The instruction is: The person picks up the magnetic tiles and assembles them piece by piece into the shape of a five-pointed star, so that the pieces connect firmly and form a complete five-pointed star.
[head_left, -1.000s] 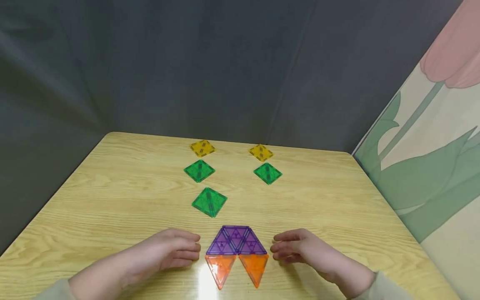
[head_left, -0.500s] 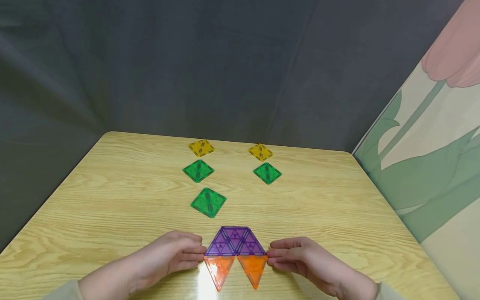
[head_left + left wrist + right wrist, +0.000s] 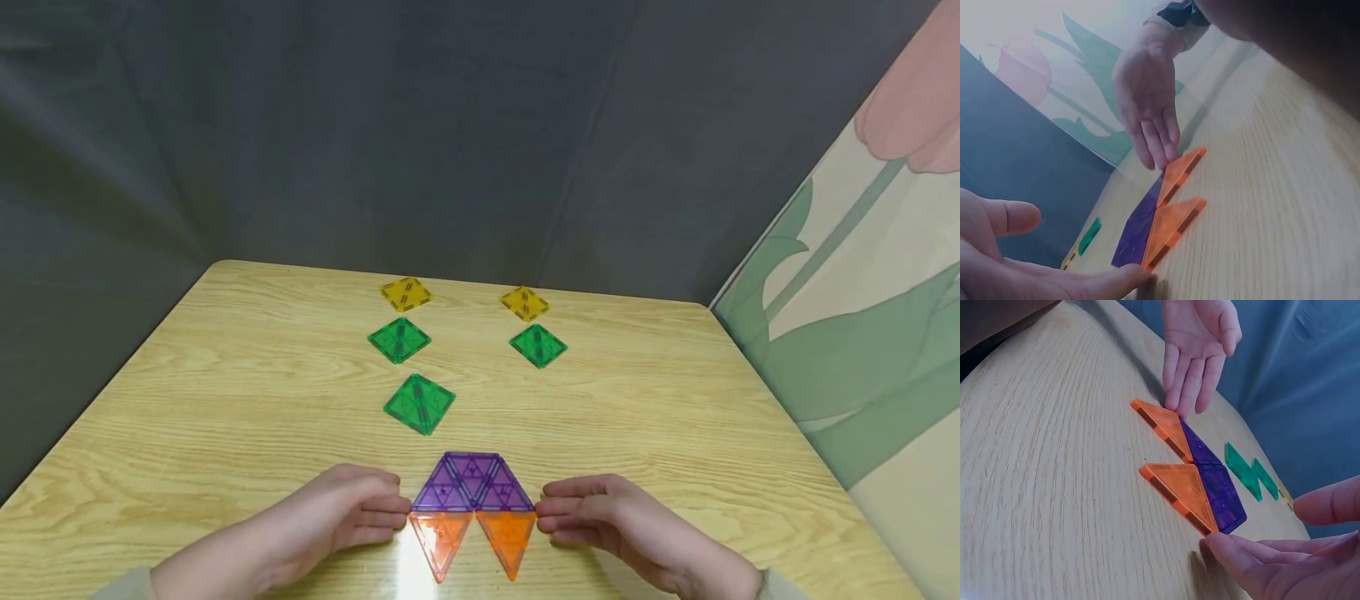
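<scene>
Three purple triangular magnetic tiles point(image 3: 472, 483) lie joined in a trapezoid near the front of the table. Two orange triangular tiles point(image 3: 440, 537) hang off its near edge, points toward the person. My left hand point(image 3: 345, 521) stands on edge at the left, its fairly straight fingertips right at the corner where purple and orange meet. On the opposite side my right hand point(image 3: 618, 525) mirrors it, fingertips at the right corner. Both wrist views show the fingertips against the outer corners, thumbs raised, with nothing gripped. In the right wrist view the orange tile point(image 3: 1179, 487) lies flat on the wood.
Beyond the purple tiles lies a green diamond point(image 3: 420, 404) of tiles. Farther back are two more green diamonds point(image 3: 400, 340) and two yellow diamonds point(image 3: 525, 303) near the far edge. A dark curtain point(image 3: 420, 142) hangs behind the wooden table point(image 3: 225, 400); a flower-patterned panel point(image 3: 862, 350) borders the right.
Both hands have moved inward from beside the purple and orange tiles until their fingertips reach the outer corners. The tiles keep their arrangement; the head view shifts slightly.
</scene>
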`<control>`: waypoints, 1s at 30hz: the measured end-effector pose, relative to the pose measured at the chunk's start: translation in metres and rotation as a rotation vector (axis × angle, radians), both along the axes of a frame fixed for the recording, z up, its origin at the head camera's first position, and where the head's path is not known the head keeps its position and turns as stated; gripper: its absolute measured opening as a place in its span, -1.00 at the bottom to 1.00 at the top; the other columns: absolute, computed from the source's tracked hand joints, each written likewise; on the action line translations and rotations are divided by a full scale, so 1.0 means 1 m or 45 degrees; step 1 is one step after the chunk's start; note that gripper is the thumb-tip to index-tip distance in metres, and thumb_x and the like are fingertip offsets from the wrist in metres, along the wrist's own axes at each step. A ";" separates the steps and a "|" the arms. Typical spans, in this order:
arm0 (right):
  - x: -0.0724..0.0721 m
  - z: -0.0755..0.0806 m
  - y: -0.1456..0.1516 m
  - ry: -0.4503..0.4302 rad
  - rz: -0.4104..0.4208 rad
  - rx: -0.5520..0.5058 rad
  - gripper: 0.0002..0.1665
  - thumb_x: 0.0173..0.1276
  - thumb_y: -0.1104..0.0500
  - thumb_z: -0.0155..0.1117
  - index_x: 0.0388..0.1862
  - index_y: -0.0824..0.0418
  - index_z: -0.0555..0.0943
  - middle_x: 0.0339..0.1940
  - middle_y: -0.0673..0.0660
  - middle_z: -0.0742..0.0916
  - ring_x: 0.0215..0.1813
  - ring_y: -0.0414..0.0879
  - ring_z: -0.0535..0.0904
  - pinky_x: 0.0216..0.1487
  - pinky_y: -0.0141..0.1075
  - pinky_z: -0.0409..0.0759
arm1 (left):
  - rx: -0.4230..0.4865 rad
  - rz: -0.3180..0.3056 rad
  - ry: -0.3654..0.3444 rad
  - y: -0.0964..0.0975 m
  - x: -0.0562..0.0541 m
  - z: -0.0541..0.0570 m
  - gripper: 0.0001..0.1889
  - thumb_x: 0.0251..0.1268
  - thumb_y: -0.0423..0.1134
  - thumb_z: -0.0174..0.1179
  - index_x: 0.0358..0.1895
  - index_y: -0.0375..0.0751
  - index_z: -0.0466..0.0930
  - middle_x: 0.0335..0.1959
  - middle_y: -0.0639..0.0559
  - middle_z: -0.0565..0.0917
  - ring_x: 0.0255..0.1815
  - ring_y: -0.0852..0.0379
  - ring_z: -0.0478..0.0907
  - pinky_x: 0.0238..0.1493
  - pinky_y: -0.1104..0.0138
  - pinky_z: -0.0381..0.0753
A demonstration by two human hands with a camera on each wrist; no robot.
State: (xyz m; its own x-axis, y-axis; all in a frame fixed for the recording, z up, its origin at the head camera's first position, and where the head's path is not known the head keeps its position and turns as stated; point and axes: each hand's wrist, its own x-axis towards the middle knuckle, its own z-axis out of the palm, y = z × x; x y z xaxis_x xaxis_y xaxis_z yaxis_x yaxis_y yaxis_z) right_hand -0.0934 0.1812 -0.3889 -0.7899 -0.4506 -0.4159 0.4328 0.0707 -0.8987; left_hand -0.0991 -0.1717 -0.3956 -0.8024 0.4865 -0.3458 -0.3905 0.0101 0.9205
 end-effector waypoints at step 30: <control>-0.006 -0.015 -0.007 -0.047 -0.100 -0.092 -0.57 0.49 0.32 0.00 0.18 0.64 0.44 -0.02 0.30 0.70 0.03 0.07 0.66 0.13 -0.12 0.61 | -0.093 0.220 0.018 0.019 0.000 -0.013 -0.53 0.41 -0.36 0.02 0.13 -0.82 0.30 -0.19 -0.21 0.57 -0.22 0.09 0.59 -0.06 0.21 0.69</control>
State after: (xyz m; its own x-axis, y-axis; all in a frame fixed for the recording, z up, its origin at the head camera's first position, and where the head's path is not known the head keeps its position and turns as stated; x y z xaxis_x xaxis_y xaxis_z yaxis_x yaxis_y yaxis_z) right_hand -0.0997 0.1737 -0.4039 -0.8090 -0.4177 -0.4136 0.4670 -0.0296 -0.8837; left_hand -0.0988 -0.1527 -0.4090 -0.8769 0.3152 -0.3630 -0.3790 0.0112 0.9253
